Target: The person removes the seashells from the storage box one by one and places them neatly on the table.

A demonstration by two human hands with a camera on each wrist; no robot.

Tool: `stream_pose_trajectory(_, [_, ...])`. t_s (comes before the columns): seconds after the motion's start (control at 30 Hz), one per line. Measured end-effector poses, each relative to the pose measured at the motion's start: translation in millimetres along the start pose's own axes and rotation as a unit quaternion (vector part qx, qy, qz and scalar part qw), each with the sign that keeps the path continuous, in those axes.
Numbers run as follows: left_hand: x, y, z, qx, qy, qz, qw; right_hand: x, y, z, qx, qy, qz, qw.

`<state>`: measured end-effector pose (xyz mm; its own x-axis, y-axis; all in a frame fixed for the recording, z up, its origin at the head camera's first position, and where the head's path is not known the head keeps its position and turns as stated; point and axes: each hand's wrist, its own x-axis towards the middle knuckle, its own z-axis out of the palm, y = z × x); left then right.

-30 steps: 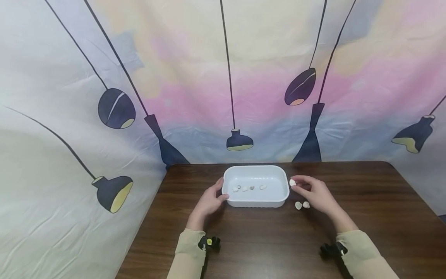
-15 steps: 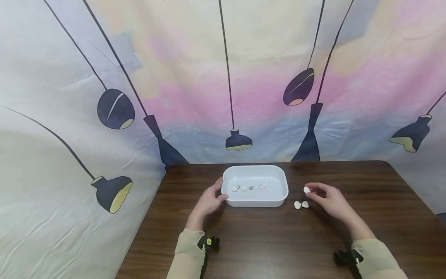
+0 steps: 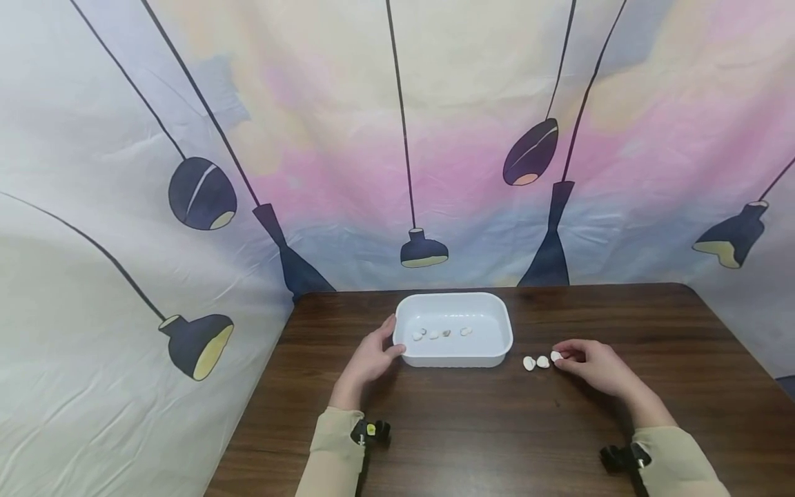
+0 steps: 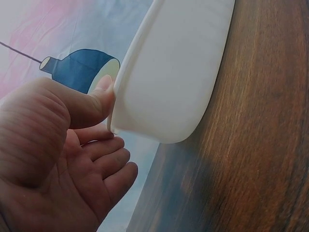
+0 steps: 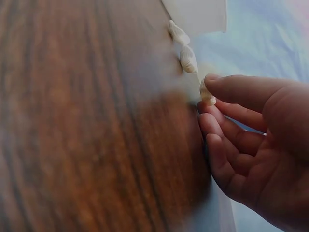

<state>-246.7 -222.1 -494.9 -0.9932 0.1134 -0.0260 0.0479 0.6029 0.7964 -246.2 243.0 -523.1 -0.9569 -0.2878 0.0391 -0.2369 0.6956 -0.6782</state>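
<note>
A white rectangular basin point(image 3: 453, 361) stands on the table, several small shells point(image 3: 434, 335) lying on its floor. My left hand point(image 3: 369, 353) grips its left end; in the left wrist view the thumb point(image 4: 99, 104) presses the rim. Right of the basin, my right hand point(image 3: 595, 366) pinches a pale seashell point(image 3: 556, 356) between thumb and fingers, low at the table. Just left of that shell lie two more, a left shell point(image 3: 528, 363) and a middle shell point(image 3: 543, 362), forming a short row. Ribbed shell surfaces show in the right wrist view on the middle shell point(image 5: 189, 59).
The dark wooden table point(image 3: 459, 428) ends at a far edge just behind the basin. A hanging cloth point(image 3: 348, 138) printed with lamps rises behind it. Each wrist carries a black camera mount, the right mount point(image 3: 624, 457) among them.
My right hand has moved away from the basin's right rim, rightward and down, carrying the seashell to the right end of the row. My left hand stays on the basin.
</note>
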Motion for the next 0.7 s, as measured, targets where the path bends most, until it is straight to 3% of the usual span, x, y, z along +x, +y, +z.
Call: stream_pose_trajectory(0.7, [1.5,-1.7,1.0,-0.005,-0.001,-0.001,1.0000,0.7,-1.0,5.2,-0.006,-0.005,-0.007,0.9999])
